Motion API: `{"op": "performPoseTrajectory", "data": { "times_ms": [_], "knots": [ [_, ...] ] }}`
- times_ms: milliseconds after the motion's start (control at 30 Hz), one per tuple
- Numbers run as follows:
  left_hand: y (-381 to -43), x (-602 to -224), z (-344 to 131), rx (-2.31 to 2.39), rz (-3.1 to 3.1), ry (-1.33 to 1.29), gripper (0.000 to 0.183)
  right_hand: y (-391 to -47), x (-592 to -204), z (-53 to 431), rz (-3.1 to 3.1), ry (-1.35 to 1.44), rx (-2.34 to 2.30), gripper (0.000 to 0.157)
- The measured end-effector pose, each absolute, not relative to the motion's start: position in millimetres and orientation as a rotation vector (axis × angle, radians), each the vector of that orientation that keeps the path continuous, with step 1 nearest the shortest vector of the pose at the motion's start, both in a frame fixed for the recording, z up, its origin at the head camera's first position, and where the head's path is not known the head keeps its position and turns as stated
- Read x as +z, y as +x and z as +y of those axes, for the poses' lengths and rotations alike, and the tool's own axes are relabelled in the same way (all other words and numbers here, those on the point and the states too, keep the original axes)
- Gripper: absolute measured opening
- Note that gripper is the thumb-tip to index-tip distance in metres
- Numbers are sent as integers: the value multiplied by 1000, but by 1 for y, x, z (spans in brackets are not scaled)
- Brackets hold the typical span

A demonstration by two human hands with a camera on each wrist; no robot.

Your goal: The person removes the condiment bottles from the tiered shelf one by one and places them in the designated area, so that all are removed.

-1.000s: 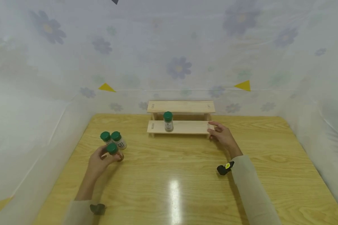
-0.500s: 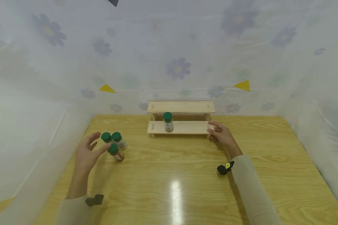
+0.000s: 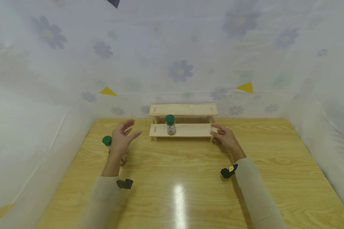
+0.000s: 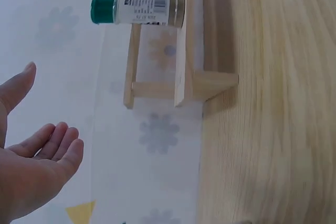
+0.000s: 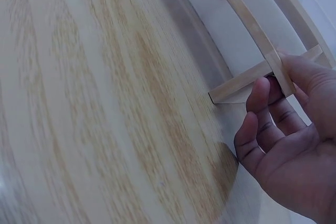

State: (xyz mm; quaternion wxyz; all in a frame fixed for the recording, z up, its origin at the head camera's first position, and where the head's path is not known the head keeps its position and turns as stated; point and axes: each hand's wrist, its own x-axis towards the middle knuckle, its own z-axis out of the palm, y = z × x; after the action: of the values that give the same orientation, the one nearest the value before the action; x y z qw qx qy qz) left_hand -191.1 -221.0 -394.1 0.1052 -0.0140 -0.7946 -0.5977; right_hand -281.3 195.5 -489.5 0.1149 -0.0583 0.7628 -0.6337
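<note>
A two-tier wooden shelf rack [image 3: 193,129] stands at the back of the table. On its lower tier, left of the middle, a green-capped spice jar [image 3: 170,125] stands upright; the left wrist view shows this spice jar [image 4: 142,10] with pale brown contents at its base. My left hand [image 3: 121,140] is in the air with fingers spread and nothing in it, in front of the rack's left side. It overlaps the group of jars on the left, where one green-capped jar [image 3: 107,141] shows. My right hand [image 5: 294,124] grips the right end of the lower tier between thumb and fingers.
The wooden table [image 3: 206,190] reaches up to a white flowered sheet [image 3: 149,57] that hangs behind it and at both sides. Yellow triangles [image 3: 245,87] mark the sheet. A black wrist device [image 3: 228,171] sits at the right sleeve.
My left hand lets go of the front jar of the left group, draws back left, then swings right and forward over the jars. The right hand stays on the rack.
</note>
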Motion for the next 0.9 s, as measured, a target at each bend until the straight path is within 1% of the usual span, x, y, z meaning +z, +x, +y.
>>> {"op": "performPoseTrajectory", "data": {
  "times_ms": [200, 367, 667, 900],
  "knots": [
    [-223, -401, -188, -1864, -2342, -111, 59, -280, -488, 196, 2253, -162, -1843, 58],
    [-241, -409, -164, -1878, -2398, -185, 59, -282, -489, 196, 2257, -136, -1839, 57],
    [-256, -420, -134, -1869, -2488, -191, 57, -283, -488, 196, 2265, -148, -1817, 59],
    [-261, -429, -125, -1840, -2510, -158, 47, -284, -490, 197, 2238, -131, -1851, 58]
  ]
}}
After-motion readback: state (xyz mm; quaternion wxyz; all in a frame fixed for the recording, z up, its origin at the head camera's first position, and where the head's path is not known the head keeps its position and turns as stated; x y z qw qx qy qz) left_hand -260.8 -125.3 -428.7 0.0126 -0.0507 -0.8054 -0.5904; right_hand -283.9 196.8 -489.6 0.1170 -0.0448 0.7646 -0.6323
